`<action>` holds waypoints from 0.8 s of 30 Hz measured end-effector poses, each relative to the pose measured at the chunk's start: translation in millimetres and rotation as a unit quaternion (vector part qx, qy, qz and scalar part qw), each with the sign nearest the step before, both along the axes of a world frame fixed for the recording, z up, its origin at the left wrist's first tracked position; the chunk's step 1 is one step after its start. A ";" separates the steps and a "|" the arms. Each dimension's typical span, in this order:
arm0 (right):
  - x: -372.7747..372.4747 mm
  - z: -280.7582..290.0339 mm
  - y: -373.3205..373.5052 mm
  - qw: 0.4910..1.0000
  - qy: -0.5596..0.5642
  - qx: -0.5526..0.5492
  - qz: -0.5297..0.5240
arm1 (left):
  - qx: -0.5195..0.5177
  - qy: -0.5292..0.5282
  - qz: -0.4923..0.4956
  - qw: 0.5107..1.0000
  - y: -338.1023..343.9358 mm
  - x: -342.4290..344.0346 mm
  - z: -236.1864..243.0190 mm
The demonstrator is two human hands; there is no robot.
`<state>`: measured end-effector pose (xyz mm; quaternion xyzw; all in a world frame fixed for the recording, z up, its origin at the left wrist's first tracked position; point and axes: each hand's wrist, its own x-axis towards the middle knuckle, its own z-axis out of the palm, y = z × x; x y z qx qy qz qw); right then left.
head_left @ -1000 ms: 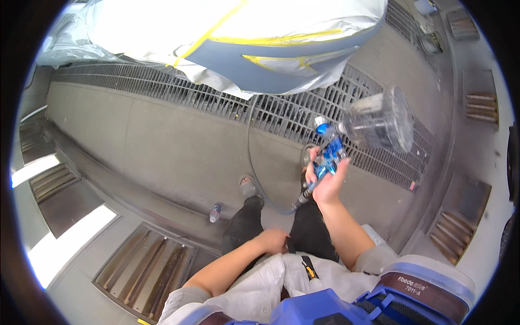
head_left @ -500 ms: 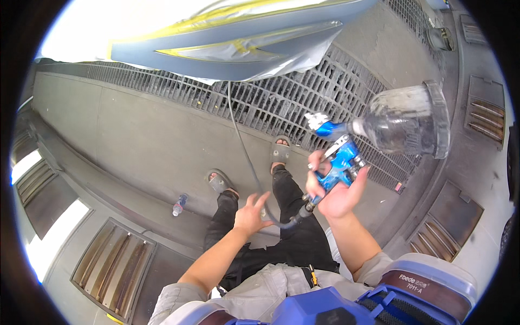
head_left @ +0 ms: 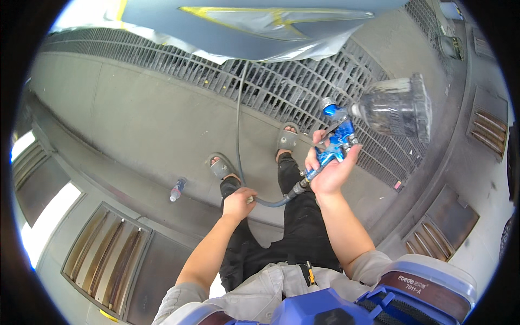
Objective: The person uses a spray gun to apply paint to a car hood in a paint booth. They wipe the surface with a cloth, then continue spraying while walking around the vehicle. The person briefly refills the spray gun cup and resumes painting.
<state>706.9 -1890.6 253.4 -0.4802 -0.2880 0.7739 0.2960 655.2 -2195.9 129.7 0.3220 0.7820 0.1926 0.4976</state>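
Note:
My right hand [head_left: 330, 173] holds a blue metal spray gun [head_left: 338, 138] by its handle, with a large, clouded plastic cup [head_left: 392, 108] attached and lying sideways to the right. A grey air hose [head_left: 275, 202] runs from the metal fitting at the handle's base to my left hand [head_left: 238, 203], whose fingers are wrapped round it, then up across the floor. At the top is a grey-blue panel [head_left: 244, 27] covered partly in plastic sheeting and yellow tape. My feet, in grey slides [head_left: 221, 167], are below it.
A metal floor grating [head_left: 179, 57] runs under the panel. A small plastic bottle [head_left: 177, 189] lies at the left. Louvred wall vents [head_left: 103, 254] line the lower left and the right [head_left: 485, 127]. A cylindrical container [head_left: 449, 47] stands at the upper right. A blue respirator [head_left: 325, 309] fills the lower edge.
My left hand has risen from my waist, opened, and closed on the hose. My right hand still holds the gun. The panel now sits higher in view.

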 end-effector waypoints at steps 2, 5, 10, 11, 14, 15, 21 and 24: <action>-20.9 3.1 -31.6 0.998 0.046 -0.048 0.022 | -0.021 0.015 0.020 0.999 -29.7 -15.4 8.2; -50.5 11.9 -62.1 0.982 0.117 -0.040 0.140 | 0.005 0.057 0.060 0.997 -64.0 -39.2 23.3; -82.7 23.8 -74.9 0.991 0.024 0.041 0.122 | 0.028 0.114 0.080 0.990 -84.2 -76.6 38.4; -84.3 26.7 -75.7 0.994 -0.003 0.030 0.105 | 0.039 0.112 0.084 0.989 -84.0 -80.1 38.9; -81.1 36.0 -72.3 0.986 0.059 -0.004 0.154 | 0.056 0.107 0.087 0.989 -78.8 -77.9 36.5; -79.8 37.6 -70.1 0.980 0.111 -0.016 0.167 | 0.062 0.104 0.084 0.989 -77.1 -76.6 34.6; -78.3 32.3 -49.7 0.992 -0.002 0.066 0.111 | 0.069 0.078 0.093 0.990 -66.5 -68.0 20.9; -79.5 29.8 -57.2 0.994 -0.084 0.051 0.039 | 0.061 0.066 0.086 0.992 -64.7 -64.7 15.2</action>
